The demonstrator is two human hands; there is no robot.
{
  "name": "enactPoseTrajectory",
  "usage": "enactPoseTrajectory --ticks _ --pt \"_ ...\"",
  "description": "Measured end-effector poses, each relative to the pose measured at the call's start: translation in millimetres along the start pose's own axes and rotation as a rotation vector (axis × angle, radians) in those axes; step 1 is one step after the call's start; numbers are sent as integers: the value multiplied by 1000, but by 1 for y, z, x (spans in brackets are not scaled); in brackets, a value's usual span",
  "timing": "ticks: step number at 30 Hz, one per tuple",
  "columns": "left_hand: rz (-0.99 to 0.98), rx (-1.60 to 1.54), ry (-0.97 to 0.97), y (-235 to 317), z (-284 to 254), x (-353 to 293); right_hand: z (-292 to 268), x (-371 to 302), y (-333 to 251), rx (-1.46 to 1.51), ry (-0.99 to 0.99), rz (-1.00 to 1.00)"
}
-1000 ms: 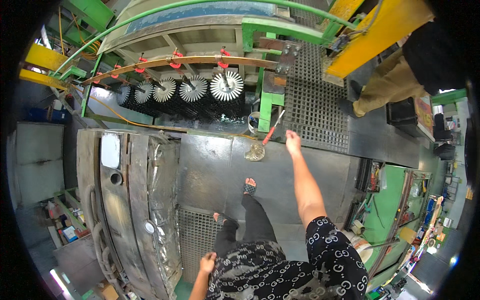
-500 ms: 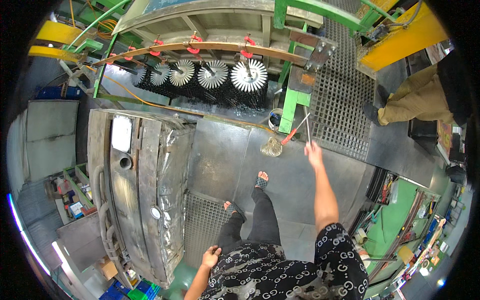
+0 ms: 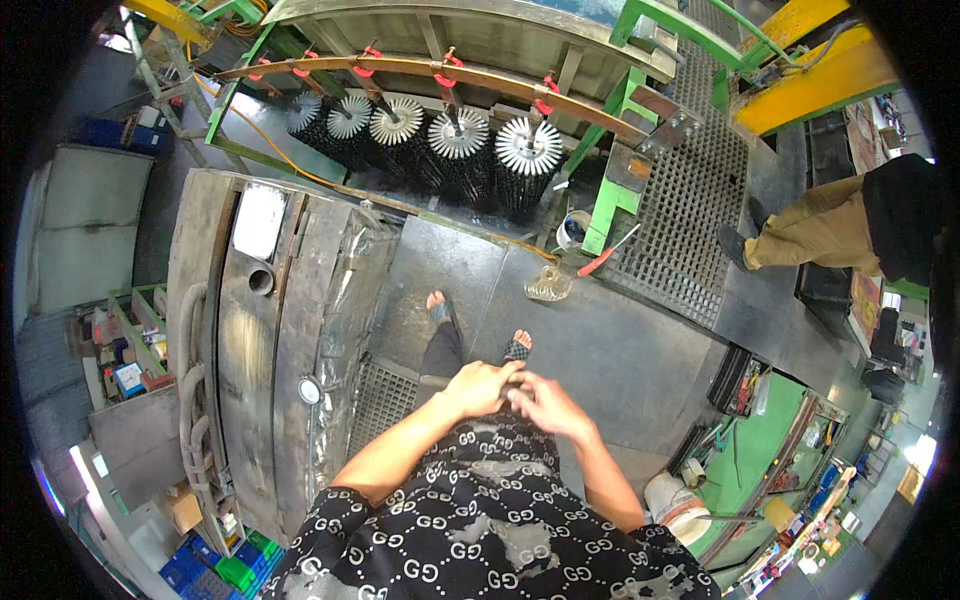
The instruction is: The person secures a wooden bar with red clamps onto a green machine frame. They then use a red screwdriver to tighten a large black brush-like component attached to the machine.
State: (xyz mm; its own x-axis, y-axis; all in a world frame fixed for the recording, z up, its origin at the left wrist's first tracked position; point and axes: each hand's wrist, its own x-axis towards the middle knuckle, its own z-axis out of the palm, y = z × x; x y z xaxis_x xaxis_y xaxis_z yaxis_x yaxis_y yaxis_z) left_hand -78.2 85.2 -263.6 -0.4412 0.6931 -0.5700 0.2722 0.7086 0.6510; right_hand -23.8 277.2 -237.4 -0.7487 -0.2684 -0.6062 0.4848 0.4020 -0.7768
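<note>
My left hand (image 3: pixel 478 388) and my right hand (image 3: pixel 548 405) meet in front of my waist, above my dark trousers. The left fingers are bent together and point toward the right hand. My right fingers are curled, with their tips close to the left ones. Whatever lies between them, if anything, is too small or hidden to name. Ahead on the grey floor plates lies a heap of brass-coloured rings (image 3: pixel 548 284). Beside it rests a long tool with a red handle (image 3: pixel 596 263) and a pale shaft. A white bucket (image 3: pixel 572 231) stands just behind.
Round brushes (image 3: pixel 528 147) with black bristles hang in a row under a clamped curved bar (image 3: pixel 400 75). A large metal-clad box (image 3: pixel 330 370) stands at left. A green bench (image 3: pixel 760 450) is at lower right. Beyond the floor grating (image 3: pixel 690 200) stands another person (image 3: pixel 820 225).
My right hand has come back from its reach toward the green post, and my left hand has risen to meet it. The slim rod by my right hand no longer shows. My feet have shifted.
</note>
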Motion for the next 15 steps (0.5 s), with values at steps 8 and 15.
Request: enactPoseTrajectory --ticks 8,15 --pt "-309 -77 236 -129 -82 -47 -24 56 -78 -103 698 -67" --pt "-498 -81 364 -224 -186 -83 -35 98 -121 12 850 -94"
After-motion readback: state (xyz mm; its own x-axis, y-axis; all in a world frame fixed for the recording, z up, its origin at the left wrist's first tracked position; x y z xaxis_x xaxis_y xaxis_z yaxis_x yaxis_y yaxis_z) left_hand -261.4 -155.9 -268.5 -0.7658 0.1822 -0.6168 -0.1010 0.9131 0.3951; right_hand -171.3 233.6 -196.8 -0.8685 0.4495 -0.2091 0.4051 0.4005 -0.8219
